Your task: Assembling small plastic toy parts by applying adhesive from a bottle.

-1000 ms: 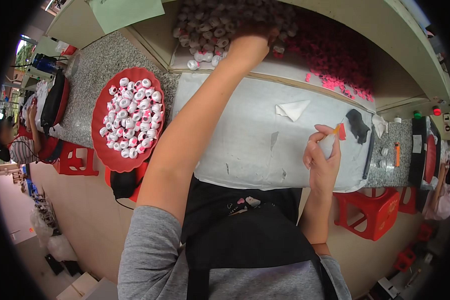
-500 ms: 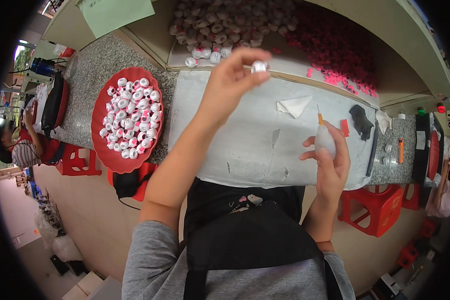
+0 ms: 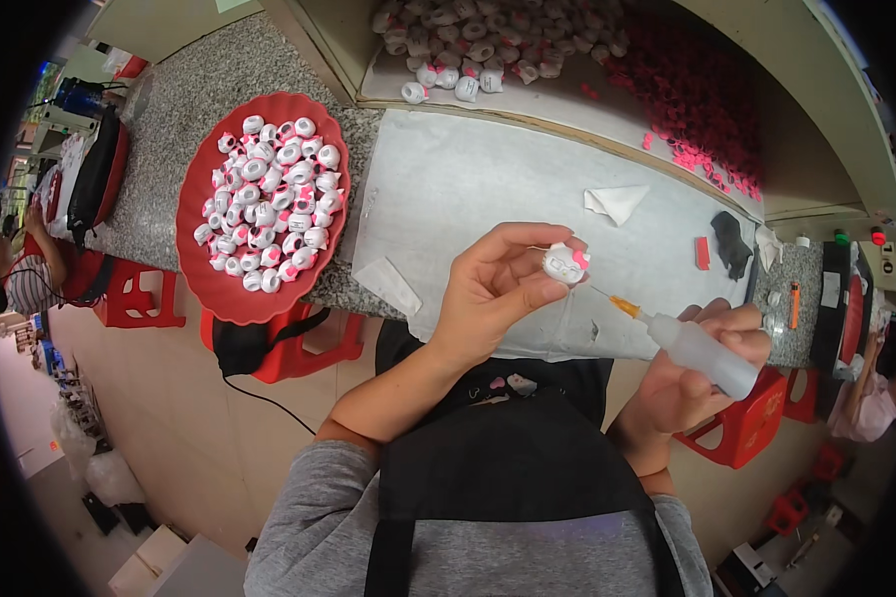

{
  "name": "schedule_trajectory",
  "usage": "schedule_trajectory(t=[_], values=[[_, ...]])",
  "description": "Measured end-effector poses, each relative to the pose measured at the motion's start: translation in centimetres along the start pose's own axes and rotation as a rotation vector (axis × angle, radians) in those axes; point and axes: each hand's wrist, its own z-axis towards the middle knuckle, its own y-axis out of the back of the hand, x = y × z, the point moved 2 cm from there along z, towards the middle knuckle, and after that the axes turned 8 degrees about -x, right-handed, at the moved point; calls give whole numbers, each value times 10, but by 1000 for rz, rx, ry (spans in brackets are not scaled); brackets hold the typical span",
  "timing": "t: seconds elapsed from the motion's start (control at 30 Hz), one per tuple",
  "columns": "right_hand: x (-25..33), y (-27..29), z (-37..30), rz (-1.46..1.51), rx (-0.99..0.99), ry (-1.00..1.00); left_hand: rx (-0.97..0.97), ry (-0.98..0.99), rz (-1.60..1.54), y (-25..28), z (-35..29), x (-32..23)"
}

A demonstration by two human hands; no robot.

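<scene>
Between the thumb and fingertips of my left hand (image 3: pixel 493 294) is a small white cat-head piece (image 3: pixel 564 264) with a pink bow. My right hand (image 3: pixel 672 393) grips a translucent squeeze bottle (image 3: pixel 705 355), tilted so that its thin needle, on an orange base (image 3: pixel 624 306), points up and left at the piece. The needle tip is right beside the piece's lower edge; whether it touches I cannot tell. Both hands are over the near edge of a white work sheet (image 3: pixel 468 189).
At left stands a red scalloped tray (image 3: pixel 194 269) full of similar pieces. A shelf at the back holds a heap of white heads (image 3: pixel 493 40) and many pink bits (image 3: pixel 702 109). On the sheet lie a folded white cloth (image 3: pixel 617 204), a red strip (image 3: pixel 703 253) and a black rag (image 3: pixel 731 244).
My left hand has come down from near the shelf, bringing the white cat-head piece in front of me. My right hand has moved nearer and tipped the bottle's needle toward it.
</scene>
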Motion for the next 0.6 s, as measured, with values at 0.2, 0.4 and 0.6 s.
schedule_trajectory(t=[0.2,0.4,0.6], values=[[0,-3,-9,-136,205,264,38,-59,-14,-2,-5,-4],[1,-5,-10,-165,241,306,45,-90,-10,-4,-5,-4],[4,0,-9,-129,325,198,49,-92,4,-4,-5,-2]])
